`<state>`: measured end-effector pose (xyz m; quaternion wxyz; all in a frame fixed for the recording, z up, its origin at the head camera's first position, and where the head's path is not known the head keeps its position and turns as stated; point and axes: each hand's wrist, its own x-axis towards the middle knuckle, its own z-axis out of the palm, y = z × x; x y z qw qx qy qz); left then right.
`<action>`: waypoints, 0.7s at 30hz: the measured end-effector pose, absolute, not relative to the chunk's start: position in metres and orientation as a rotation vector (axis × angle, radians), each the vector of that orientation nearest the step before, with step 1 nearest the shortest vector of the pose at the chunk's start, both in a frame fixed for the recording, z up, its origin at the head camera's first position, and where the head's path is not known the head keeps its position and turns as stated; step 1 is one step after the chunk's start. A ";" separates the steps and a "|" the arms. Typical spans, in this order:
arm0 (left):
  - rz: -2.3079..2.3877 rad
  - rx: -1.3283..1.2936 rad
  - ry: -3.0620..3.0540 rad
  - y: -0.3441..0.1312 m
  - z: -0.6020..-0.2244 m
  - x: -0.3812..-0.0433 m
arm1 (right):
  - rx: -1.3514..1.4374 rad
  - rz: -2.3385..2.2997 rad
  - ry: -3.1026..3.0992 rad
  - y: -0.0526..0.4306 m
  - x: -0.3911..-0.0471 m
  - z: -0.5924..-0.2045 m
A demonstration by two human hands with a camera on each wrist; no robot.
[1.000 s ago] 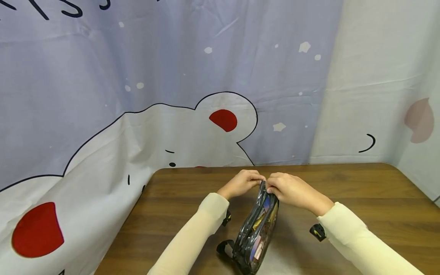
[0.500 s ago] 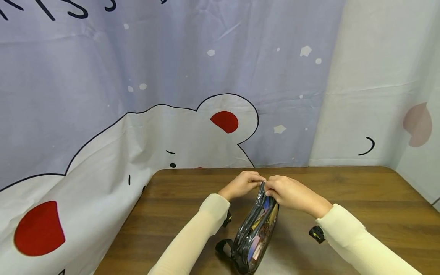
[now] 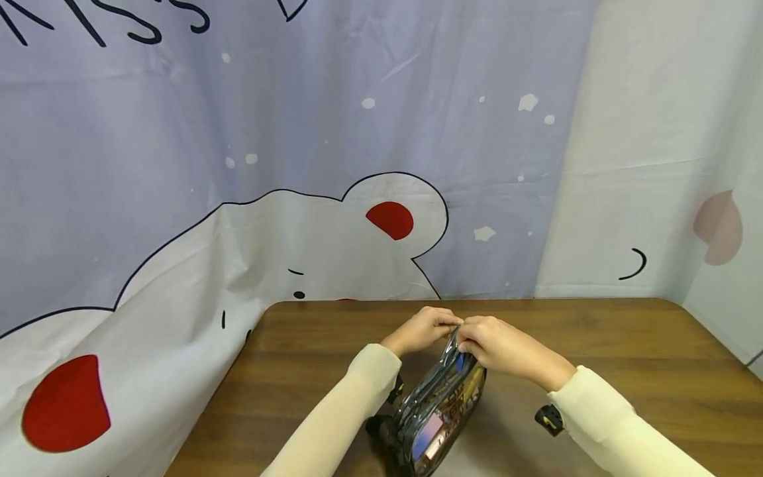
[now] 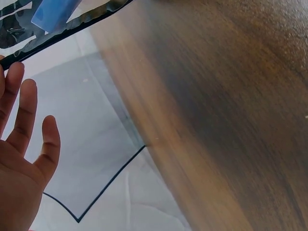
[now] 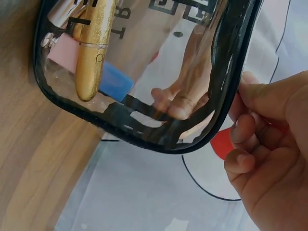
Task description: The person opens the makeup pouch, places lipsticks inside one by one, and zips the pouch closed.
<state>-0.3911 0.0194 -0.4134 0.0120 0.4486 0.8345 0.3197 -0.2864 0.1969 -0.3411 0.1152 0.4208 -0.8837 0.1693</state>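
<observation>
A clear plastic cosmetic bag [image 3: 444, 414] with black trim stands on the wooden table, running from near to far. At its far end my left hand [image 3: 420, 329] pinches the edge; in the left wrist view, the other fingers [image 4: 27, 103] spread away from the black trim. Right beside it, my right hand [image 3: 507, 348] pinches the bag's top edge between thumb and fingers. Through the clear side in the right wrist view show a gold tube [image 5: 94, 53], a pink piece [image 5: 63, 52] and a blue piece [image 5: 117, 83]. The pinched spot itself is mostly hidden by the fingers.
The brown wooden table [image 3: 596, 351] reaches back to a printed curtain [image 3: 489, 152] with a white bear figure. More white cloth [image 3: 179, 371] hangs along the left edge. A black strap [image 3: 378, 427] sticks out at the bag's near end.
The bag's near end has swung slightly left, and more of its clear right side shows. Both hands keep their pinch at the far end. The head view has tilted up a little.
</observation>
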 end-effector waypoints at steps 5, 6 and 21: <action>1.035 1.357 2.567 0.019 -0.414 -0.390 | 1.269 0.538 -2.576 0.194 -0.283 -0.339; 1.039 1.352 2.564 0.019 -0.414 -0.390 | 1.271 0.543 -2.576 0.194 -0.282 -0.339; 1.105 1.312 2.530 0.014 -0.418 -0.388 | 1.263 0.530 -2.448 0.180 -0.270 -0.350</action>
